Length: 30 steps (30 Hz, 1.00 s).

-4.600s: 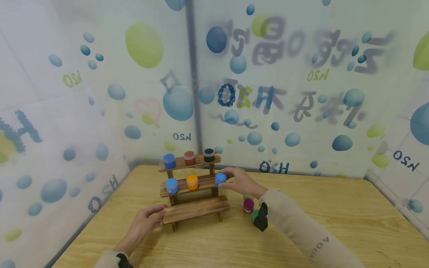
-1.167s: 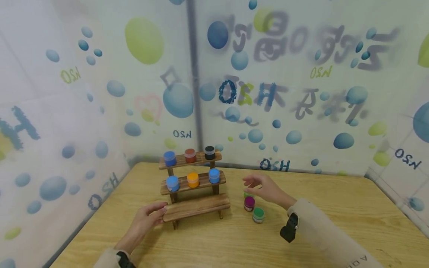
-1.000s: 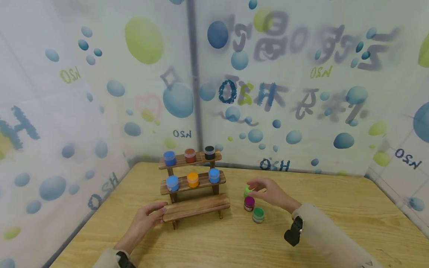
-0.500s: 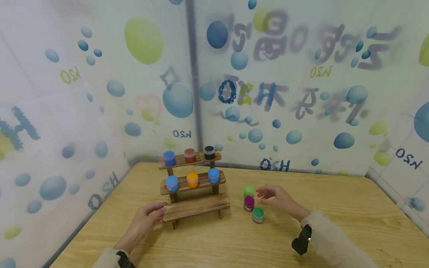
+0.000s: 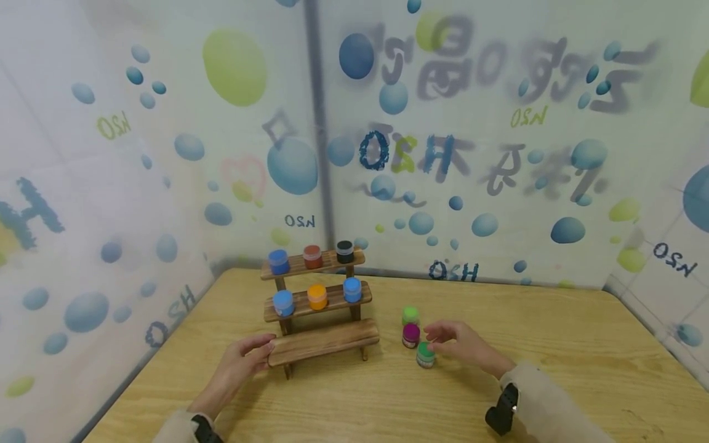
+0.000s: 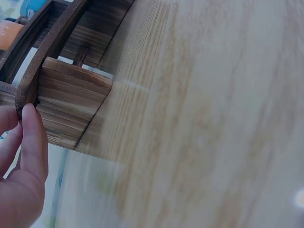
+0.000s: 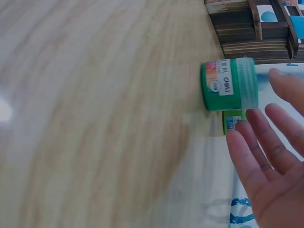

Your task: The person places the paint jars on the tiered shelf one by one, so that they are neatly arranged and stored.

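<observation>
A three-tier wooden stand stands on the table. My left hand pinches the left end of its lowest shelf between thumb and fingers, as the left wrist view confirms. To the stand's right is a short row of paint jars: light green, purple and dark green. My right hand hovers at the dark green jar, fingers loosely spread and holding nothing. In the right wrist view a gap shows between the thumb and the fingers, beside the dark green jar's lid.
On the top shelf sit blue, red-brown and black jars. The middle shelf bears light blue, orange and another blue jar. A bubble-patterned curtain hangs behind the wooden table.
My right hand has let go of the blue jar on the middle shelf's right end. It has moved right and nearer, past the light green jar to the dark green one. My left hand stays put.
</observation>
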Tool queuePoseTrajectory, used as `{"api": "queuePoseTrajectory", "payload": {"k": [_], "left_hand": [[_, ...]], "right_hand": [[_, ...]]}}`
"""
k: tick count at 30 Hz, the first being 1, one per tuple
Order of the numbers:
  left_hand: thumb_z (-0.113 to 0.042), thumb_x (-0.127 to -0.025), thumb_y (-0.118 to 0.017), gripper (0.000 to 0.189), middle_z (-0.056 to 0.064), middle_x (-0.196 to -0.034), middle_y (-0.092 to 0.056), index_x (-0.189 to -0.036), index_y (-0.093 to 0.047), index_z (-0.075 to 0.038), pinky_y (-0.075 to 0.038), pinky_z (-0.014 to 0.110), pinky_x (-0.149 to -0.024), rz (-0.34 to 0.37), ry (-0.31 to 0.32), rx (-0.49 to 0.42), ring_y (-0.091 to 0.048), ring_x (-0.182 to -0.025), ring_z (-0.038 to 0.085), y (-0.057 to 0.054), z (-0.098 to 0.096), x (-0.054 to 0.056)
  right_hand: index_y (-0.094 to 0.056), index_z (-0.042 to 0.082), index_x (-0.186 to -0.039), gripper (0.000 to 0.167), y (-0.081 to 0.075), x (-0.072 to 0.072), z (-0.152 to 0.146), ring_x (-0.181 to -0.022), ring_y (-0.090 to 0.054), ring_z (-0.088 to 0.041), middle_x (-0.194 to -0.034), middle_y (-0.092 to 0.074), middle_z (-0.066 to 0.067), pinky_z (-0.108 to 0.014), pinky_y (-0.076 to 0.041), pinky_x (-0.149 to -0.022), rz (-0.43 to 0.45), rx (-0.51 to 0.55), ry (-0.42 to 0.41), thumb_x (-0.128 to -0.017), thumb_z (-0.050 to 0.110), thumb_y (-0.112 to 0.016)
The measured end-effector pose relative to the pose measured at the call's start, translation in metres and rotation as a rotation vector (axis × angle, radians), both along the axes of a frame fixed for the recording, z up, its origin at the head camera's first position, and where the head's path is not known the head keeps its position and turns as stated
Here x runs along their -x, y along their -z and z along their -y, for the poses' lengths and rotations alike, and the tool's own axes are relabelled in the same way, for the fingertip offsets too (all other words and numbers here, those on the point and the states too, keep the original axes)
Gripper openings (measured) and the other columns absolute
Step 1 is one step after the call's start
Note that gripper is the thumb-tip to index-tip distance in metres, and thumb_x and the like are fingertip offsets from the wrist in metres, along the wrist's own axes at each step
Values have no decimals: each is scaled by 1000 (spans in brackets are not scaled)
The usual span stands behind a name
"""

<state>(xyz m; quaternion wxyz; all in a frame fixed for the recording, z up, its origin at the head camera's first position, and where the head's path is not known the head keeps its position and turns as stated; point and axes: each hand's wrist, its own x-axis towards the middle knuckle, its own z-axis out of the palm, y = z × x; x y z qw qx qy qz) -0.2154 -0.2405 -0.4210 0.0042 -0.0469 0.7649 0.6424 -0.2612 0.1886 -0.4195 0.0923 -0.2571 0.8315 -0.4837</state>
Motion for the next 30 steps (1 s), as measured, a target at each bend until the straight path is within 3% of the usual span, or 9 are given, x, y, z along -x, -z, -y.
{"api": "queuePoseTrajectory", "payload": {"k": [9, 16, 30], "left_hand": [[-12, -87, -57, 36, 16, -116, -52, -116, -52, 8, -51, 24, -66, 21, -33, 15, -57, -83, 13, -3, -3, 0], [-13, -87, -57, 37, 14, -112, -55, -117, -51, 9, -51, 24, -66, 29, -27, 12, -58, -82, 13, -5, -3, -2], [-12, -86, -58, 39, 13, -106, -58, -117, -51, 10, -51, 23, -66, 21, -31, -5, -58, -79, 12, -4, -4, -1]], "right_hand": [[-53, -6, -113, 39, 6, -4, 1, -95, -52, -26, -107, -56, -16, -25, -47, -75, 51, 12, -21, -84, 19, -62], [-52, -6, -116, 38, 8, -6, 2, -96, -53, -25, -109, -56, -17, -25, -45, -78, 36, 11, -60, -86, 16, -59], [-52, -3, -118, 42, 12, -5, 5, -99, -52, -26, -110, -56, -14, -30, -45, -82, 69, -6, -56, -83, 18, -63]]}}
